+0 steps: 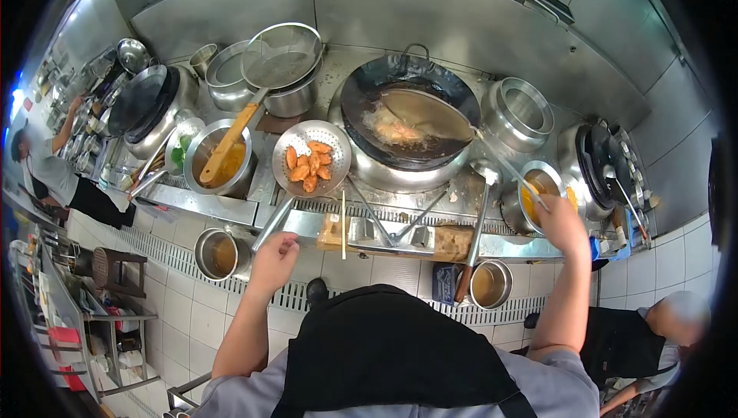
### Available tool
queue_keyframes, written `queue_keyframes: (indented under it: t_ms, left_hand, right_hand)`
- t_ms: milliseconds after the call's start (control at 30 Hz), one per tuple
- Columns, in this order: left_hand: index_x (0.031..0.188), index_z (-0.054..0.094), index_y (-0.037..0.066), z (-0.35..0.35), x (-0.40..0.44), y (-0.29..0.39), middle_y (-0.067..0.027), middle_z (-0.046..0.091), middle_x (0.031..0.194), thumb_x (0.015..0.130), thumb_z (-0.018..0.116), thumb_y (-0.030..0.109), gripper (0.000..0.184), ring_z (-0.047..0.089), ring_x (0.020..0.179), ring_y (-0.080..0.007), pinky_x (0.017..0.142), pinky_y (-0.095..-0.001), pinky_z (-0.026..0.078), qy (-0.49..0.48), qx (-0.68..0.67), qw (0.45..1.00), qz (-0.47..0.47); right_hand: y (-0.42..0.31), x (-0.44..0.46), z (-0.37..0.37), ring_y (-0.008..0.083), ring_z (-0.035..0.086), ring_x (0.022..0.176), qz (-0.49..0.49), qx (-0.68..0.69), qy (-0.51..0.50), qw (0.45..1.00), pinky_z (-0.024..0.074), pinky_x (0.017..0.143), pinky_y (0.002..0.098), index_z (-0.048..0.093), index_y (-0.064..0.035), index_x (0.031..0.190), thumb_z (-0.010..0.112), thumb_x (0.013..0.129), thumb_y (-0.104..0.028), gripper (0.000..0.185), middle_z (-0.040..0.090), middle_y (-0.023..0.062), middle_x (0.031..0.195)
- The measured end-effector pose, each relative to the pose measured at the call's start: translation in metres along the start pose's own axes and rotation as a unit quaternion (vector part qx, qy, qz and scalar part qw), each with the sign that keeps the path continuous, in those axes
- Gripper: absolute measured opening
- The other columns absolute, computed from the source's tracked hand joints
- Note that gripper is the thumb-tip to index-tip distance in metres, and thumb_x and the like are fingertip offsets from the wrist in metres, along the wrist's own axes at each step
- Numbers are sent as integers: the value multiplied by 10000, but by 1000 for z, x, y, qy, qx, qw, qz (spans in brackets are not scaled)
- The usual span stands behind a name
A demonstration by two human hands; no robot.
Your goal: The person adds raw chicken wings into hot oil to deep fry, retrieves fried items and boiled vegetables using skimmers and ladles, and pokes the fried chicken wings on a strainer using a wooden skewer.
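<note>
My right hand [565, 226] is closed around the long handle of a strainer [430, 116], whose wide head sits in the black wok [361, 87]. Pale food [396, 132] bubbles in oil beside the strainer's head. My left hand [274, 263] has its fingers curled, with nothing visible in them. Just beyond it is the handle end of a perforated ladle [284, 149], which appears to rest on the counter's front part. Several browned fried pieces [311, 164] lie in that ladle.
Left of the ladle, a pot of orange liquid [223, 164] has a wooden-handled mesh strainer [282, 55] lying across it. A ladle [483, 203] leans at the counter's edge. Another pot [511, 206] stands under my right hand. Co-workers are at far left [61, 179] and lower right [623, 341].
</note>
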State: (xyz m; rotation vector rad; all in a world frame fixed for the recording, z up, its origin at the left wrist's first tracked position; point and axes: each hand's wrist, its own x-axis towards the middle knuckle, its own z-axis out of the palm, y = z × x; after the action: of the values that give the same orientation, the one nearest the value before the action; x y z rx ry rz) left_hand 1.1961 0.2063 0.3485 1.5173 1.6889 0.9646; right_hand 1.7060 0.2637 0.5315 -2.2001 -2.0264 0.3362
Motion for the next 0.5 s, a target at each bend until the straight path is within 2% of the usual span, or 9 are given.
queue_keyframes:
  t_ms: [100,167,267,333,400,500]
  left_hand:
    - [1096,644,-12,-21,3,-9,-133,659,951,883,635,106,244,664,803,-218,726,-319,534,-30,-23,999,-36]
    - [1088,648,-15,-35,7,-21,-134,663,944,882,634,106,239,663,804,-216,730,-319,533,-37,-25,999,-29]
    - [1078,651,-17,-56,13,-41,-133,666,947,878,637,104,235,661,802,-213,734,-318,531,-44,-28,998,-19]
    - [1075,652,-17,-70,16,-59,-134,668,950,876,639,105,234,661,803,-213,737,-318,531,-45,-41,998,-19]
    - [1073,652,-16,-86,17,-78,-135,669,951,875,640,106,233,661,804,-213,739,-319,531,-47,-52,997,-23]
    - [1064,654,-17,-100,17,-107,-144,670,952,875,639,114,231,662,805,-220,741,-320,532,-13,-77,997,-22]
  right_hand:
    - [-18,32,63,470,621,947,42,-10,-21,999,478,832,519,653,20,1024,508,954,-232,299,653,303,948]
    - [-33,59,106,468,612,985,60,-4,42,997,479,874,531,656,13,1022,495,959,-245,310,653,303,977]
    - [-79,60,106,467,612,985,80,-16,64,995,479,873,532,656,10,1030,495,961,-252,315,653,303,978]
    - [-94,37,95,464,618,970,82,-6,117,990,492,845,508,671,7,990,510,960,-253,307,663,285,955]
    - [-112,0,62,463,622,954,109,-1,74,991,489,828,496,675,15,977,523,956,-242,300,662,285,941]
    - [-102,-11,69,469,622,934,141,26,16,990,486,819,490,671,26,971,537,950,-235,295,655,293,928]
